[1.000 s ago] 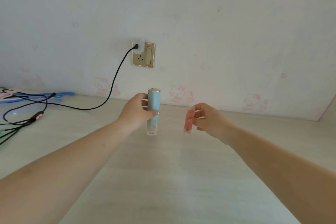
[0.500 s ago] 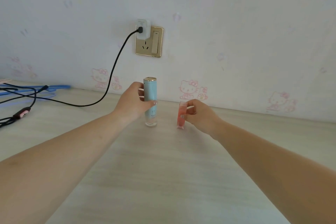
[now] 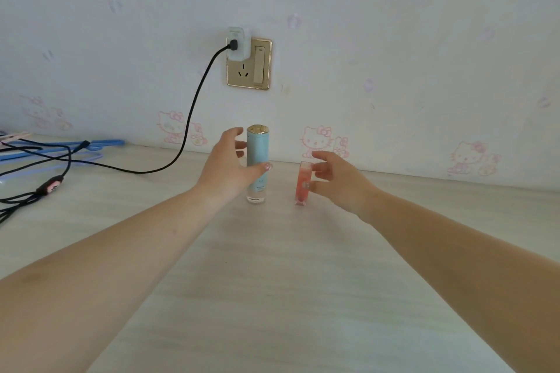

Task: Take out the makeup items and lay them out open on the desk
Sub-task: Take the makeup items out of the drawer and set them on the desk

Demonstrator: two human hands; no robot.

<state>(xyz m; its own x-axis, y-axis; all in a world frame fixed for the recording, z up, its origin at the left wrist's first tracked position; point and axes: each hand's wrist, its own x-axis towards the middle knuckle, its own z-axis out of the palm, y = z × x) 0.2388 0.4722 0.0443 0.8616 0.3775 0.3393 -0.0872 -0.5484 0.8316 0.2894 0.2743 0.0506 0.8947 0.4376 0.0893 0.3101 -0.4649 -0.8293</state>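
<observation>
Both hands reach forward, fingers loosened: left (image 3: 225, 168) beside blue bottle (image 3: 257, 163), right (image 3: 336, 182) beside pink tube (image 3: 303, 183).

Two bare forearms are seen, with no sleeve, watch or bracelet shown on either up to the frame's lower edge. No rings are worn on the left hand (image 3: 225, 168) or the right hand (image 3: 339, 183). The left thumbnail is coated in a pale, glittery pink polish; the other nails cannot be made out.
</observation>
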